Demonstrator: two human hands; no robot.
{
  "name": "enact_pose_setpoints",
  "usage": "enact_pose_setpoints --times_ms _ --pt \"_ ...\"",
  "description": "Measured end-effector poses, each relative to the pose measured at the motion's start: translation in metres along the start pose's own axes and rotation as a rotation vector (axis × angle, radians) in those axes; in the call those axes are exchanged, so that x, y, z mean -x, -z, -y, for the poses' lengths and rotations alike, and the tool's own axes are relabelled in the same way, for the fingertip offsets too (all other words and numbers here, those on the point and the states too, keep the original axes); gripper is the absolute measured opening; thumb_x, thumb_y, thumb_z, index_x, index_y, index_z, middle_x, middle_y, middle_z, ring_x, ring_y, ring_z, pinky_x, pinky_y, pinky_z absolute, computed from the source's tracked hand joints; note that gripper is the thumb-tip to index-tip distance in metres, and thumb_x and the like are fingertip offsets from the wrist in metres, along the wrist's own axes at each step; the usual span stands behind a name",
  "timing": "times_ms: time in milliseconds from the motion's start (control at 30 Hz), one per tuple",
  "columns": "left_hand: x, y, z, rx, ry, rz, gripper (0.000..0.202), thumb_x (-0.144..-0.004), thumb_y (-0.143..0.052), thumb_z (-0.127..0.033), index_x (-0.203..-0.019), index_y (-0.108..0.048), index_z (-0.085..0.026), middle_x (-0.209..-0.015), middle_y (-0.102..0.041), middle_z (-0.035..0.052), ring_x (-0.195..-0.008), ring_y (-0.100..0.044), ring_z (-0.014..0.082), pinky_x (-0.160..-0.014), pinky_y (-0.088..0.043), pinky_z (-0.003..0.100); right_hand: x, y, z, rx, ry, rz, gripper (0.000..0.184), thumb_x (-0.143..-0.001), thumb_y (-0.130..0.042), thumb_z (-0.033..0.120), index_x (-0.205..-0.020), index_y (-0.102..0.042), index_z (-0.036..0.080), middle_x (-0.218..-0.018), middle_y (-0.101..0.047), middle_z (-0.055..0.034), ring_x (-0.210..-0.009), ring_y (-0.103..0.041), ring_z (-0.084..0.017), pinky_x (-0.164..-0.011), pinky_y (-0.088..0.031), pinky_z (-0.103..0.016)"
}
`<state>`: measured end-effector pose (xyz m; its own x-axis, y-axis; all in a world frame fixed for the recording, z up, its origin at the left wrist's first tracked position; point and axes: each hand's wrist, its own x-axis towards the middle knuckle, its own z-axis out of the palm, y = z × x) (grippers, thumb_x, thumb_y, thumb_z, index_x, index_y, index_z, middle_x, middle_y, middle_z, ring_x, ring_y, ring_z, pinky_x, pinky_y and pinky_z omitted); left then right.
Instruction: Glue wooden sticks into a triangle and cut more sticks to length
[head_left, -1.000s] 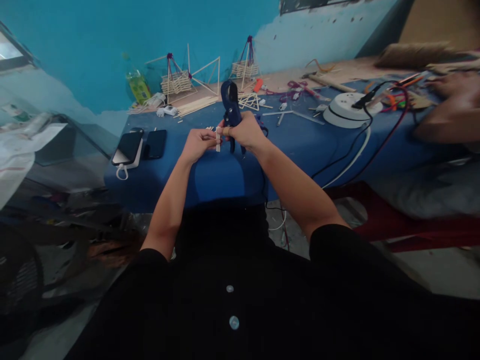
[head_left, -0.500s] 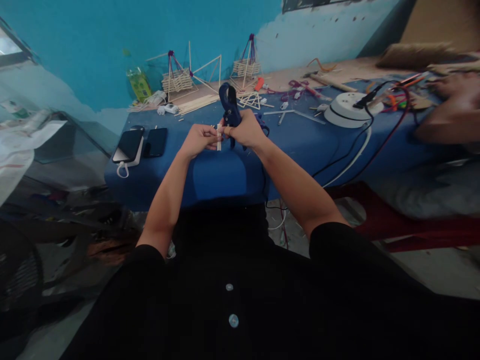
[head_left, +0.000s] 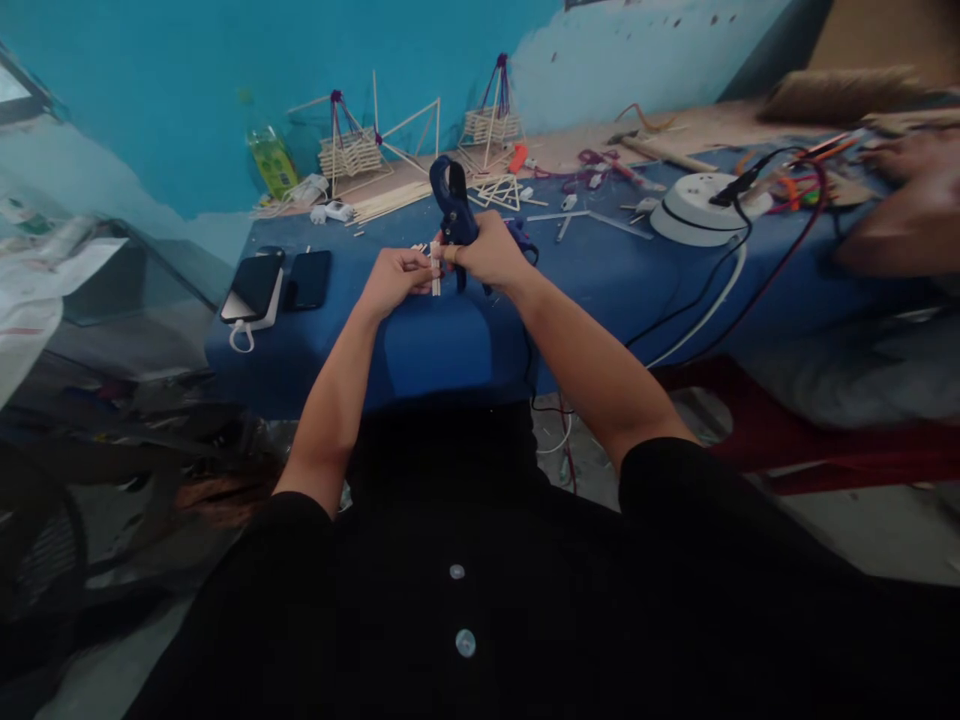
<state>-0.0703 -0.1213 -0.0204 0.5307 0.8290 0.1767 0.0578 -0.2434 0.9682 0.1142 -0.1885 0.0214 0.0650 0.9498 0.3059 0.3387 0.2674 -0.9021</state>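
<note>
Between the fingertips of my left hand (head_left: 399, 278) I pinch a short bundle of pale wooden sticks (head_left: 436, 284), held upright over the blue table (head_left: 442, 350). My right hand (head_left: 491, 255) is wrapped round a dark blue tool (head_left: 455, 215) with a rounded loop at its top; most of its body is hidden by the hand, and I cannot tell its kind. The right fingertips meet the sticks as well, close to the left fingers. Behind my hands stand stick frames (head_left: 351, 155) tied with purple cord, with loose long sticks (head_left: 397, 203) beside them.
Two phones (head_left: 309, 280) lie at the left, one on a white power bank. A green-labelled bottle (head_left: 271, 165) stands by the wall. To the right are a white round power strip (head_left: 694, 208) with cables, a hammer (head_left: 664, 152) and another person's arm (head_left: 900, 215).
The view has tilted slightly, so the table sits a little higher. Both hands keep the same hold on the sticks and the tool; the tool leans a bit more to the left.
</note>
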Motion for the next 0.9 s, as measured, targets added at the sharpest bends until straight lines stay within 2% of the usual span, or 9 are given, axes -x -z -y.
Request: enact_pose_setpoints --times_ms 200,367,633,800,900 --pt "-0.001 -0.002 0.004 -0.072 -0.052 -0.019 0.017 -0.081 -0.087 -0.011 -0.073 -0.074 -0.018 -0.068 -0.072 -0.0015 -0.065 -0.069 0.0104 -0.068 -0.060 0.024 0.003 0.001 0.008 0.079 -0.034 -0.020 0.016 -0.086 -0.086 0.027 -0.095 -0.074 0.019 -0.077 -0.065 -0.0040 -0.078 -0.066 -0.020 -0.085 -0.066 -0.040" --pt "-0.005 -0.002 0.006 -0.086 -0.073 -0.008 0.018 -0.079 -0.087 -0.011 -0.072 -0.071 -0.018 -0.068 -0.071 -0.0006 -0.063 -0.067 0.0110 -0.066 -0.057 0.025 0.002 0.000 0.012 0.127 -0.082 -0.019 0.022 -0.085 -0.086 0.027 -0.102 -0.075 0.020 -0.084 -0.068 -0.0057 -0.086 -0.069 -0.023 -0.088 -0.067 -0.040" --pt "-0.006 -0.001 0.004 -0.085 -0.101 0.020 0.020 -0.078 -0.086 -0.011 -0.071 -0.069 -0.019 -0.066 -0.073 -0.0006 -0.063 -0.067 0.0112 -0.066 -0.055 0.025 -0.002 -0.002 0.010 0.092 -0.075 -0.021 0.019 -0.081 -0.084 0.017 -0.096 -0.072 0.020 -0.084 -0.067 -0.0052 -0.085 -0.068 -0.023 -0.088 -0.066 -0.041" --pt "-0.001 -0.002 0.002 -0.045 -0.077 0.008 0.020 -0.075 -0.085 -0.008 -0.070 -0.068 -0.018 -0.070 -0.075 0.0005 -0.067 -0.071 0.0130 -0.075 -0.061 0.030 0.000 -0.002 0.011 0.082 -0.087 -0.026 0.020 -0.078 -0.084 0.014 -0.094 -0.073 0.019 -0.081 -0.066 -0.0051 -0.085 -0.067 -0.023 -0.086 -0.067 -0.043" --pt "0.003 0.000 0.002 -0.020 -0.050 -0.066 0.019 -0.076 -0.085 -0.011 -0.071 -0.068 -0.018 -0.072 -0.076 0.0011 -0.069 -0.073 0.0139 -0.079 -0.064 0.032 -0.006 0.000 0.011 0.081 -0.080 -0.034 0.022 -0.078 -0.086 0.016 -0.096 -0.074 0.018 -0.086 -0.069 -0.0067 -0.085 -0.069 -0.024 -0.085 -0.068 -0.044"
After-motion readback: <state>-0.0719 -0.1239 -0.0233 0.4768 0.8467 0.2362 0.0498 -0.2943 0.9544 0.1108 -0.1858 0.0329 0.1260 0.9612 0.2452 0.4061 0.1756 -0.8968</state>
